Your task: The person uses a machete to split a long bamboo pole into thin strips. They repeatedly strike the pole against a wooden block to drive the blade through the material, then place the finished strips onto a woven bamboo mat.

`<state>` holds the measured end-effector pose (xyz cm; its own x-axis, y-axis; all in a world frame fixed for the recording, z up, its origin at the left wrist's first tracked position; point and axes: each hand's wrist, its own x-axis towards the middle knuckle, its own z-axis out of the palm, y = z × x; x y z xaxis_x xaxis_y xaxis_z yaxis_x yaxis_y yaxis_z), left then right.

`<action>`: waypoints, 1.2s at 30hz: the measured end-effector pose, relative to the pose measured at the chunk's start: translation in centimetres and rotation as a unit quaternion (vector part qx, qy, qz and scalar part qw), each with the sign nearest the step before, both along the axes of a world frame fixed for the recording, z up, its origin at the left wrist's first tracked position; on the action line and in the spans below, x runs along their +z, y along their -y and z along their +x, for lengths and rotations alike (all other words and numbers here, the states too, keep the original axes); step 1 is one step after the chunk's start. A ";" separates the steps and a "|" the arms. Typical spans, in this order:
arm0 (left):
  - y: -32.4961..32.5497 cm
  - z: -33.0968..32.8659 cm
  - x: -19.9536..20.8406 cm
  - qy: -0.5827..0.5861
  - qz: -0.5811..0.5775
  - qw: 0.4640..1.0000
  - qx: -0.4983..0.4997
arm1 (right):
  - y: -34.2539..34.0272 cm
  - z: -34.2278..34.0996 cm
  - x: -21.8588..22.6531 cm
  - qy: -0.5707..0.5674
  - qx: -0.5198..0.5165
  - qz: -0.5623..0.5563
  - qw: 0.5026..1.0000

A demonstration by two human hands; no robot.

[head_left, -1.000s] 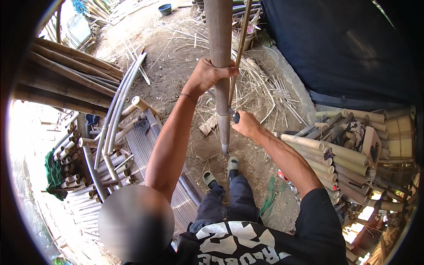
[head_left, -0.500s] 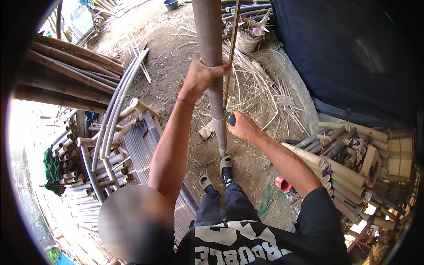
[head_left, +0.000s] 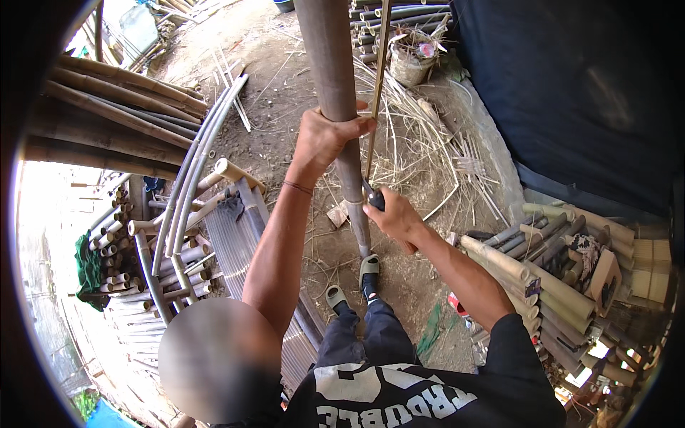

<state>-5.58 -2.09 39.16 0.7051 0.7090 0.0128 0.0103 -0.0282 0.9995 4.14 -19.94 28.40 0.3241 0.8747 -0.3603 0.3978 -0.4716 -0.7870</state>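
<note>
Head view looks down on my two hands at an upright bamboo pole [head_left: 334, 78]; my left hand [head_left: 322, 137] is closed around its smooth grey-brown stem, thumb across the front; my right hand [head_left: 394, 217] is lower and just beside the pole, shut on the dark handle of a knife [head_left: 374, 196] (the blade itself is too hidden to make out). From that handle a thin yellow bamboo strip [head_left: 379, 71] rises alongside the pole and out of the top of the picture. The pole's foot stands on the dirt ground [head_left: 285, 93] right at my sandalled feet [head_left: 357, 274].

As I judge it, the splitting is under way: one strip stands half-freed, and the rest of the round stem looks whole, so most is left to do. Pale, dry slivers lie scattered in a heap of bamboo splints [head_left: 428, 150] beyond the pole; thick round bamboo culms [head_left: 114, 121] are stacked to my left, and shorter cut sections [head_left: 542, 278] with hollow ends lie to my right.
</note>
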 end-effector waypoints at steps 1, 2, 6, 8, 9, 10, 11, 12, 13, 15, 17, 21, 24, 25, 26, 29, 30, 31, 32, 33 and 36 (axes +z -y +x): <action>-0.2 -0.3 -0.2 0.012 -0.003 1.000 -0.003 | -0.7 0.0 1.2 -0.003 0.001 0.020 1.000; -0.4 -0.5 -0.4 0.024 -0.005 1.000 -0.006 | -1.1 -0.1 1.9 -0.006 0.003 0.041 0.999; -0.5 0.3 0.6 0.016 0.001 0.999 -0.031 | 0.2 1.4 -8.3 -0.013 0.108 -0.253 0.961; -1.7 -0.2 -0.5 -0.004 0.015 0.999 -0.031 | 1.2 0.7 -10.7 -0.029 0.087 -0.240 0.966; -2.0 -0.5 -1.5 -0.016 0.019 0.999 -0.028 | 1.6 0.5 -11.5 -0.069 0.047 -0.225 0.971; -2.1 -0.6 -2.7 0.014 0.016 1.000 -0.017 | 1.6 0.9 -12.2 -0.093 0.038 -0.217 0.971; -2.2 -0.4 -4.1 0.046 0.016 0.999 -0.009 | 1.1 1.5 -12.6 -0.116 0.027 -0.206 0.971; -2.1 -0.3 -5.7 0.074 0.015 0.997 -0.002 | 0.9 1.9 -13.1 -0.143 0.015 -0.197 0.970; -2.0 -0.4 -7.5 0.037 -0.020 0.999 -0.015 | 0.4 2.5 -13.7 -0.149 0.029 -0.195 0.969; -2.0 -0.4 -14.0 0.008 -0.061 0.997 -0.047 | -1.4 4.0 -14.8 -0.158 0.062 -0.190 0.967; -2.5 0.2 -17.2 -0.009 -0.103 0.994 -0.029 | -2.7 4.0 -13.4 -0.091 0.077 -0.176 0.977; -3.5 3.4 -19.6 0.015 -0.104 0.994 0.015 | -3.5 5.6 -17.8 0.119 0.118 -0.047 0.985; -4.7 3.4 -19.8 -0.002 -0.099 0.995 0.014 | -4.3 5.3 -17.6 0.156 0.127 -0.066 0.977; -5.0 3.1 -20.2 0.004 -0.102 0.995 0.009 | -4.3 5.2 -17.3 0.105 0.118 -0.072 0.985; -5.1 3.2 -20.2 -0.002 -0.103 0.995 0.005 | -4.0 5.1 -16.7 0.055 0.106 -0.078 0.990; -4.7 3.7 -19.9 -0.011 -0.108 0.994 -0.003 | -3.0 4.8 -20.8 -0.057 0.074 -0.191 0.977; -4.3 4.1 -19.7 -0.006 -0.109 0.994 -0.003 | -2.3 4.9 -22.7 -0.086 0.063 -0.244 0.964; -4.3 4.4 -19.7 0.000 -0.107 0.994 -0.002 | -2.2 5.1 -24.1 -0.079 0.072 -0.257 0.960; -4.6 4.0 -19.7 -0.008 -0.119 0.993 0.000 | -2.6 5.1 -24.4 -0.072 0.084 -0.267 0.957; -5.0 3.7 -19.7 -0.013 -0.129 0.991 -0.012 | -2.9 5.1 -24.6 -0.065 0.096 -0.277 0.954; -6.8 4.0 -20.0 -0.016 -0.142 0.988 -0.055 | -2.4 5.4 -26.3 0.058 0.109 -0.166 0.978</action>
<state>-1.59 4.66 19.12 0.7754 0.5991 -0.1997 0.0547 0.2513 0.9664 9.52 -17.50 2.06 0.1990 0.7685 -0.6081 0.5952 -0.5877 -0.5480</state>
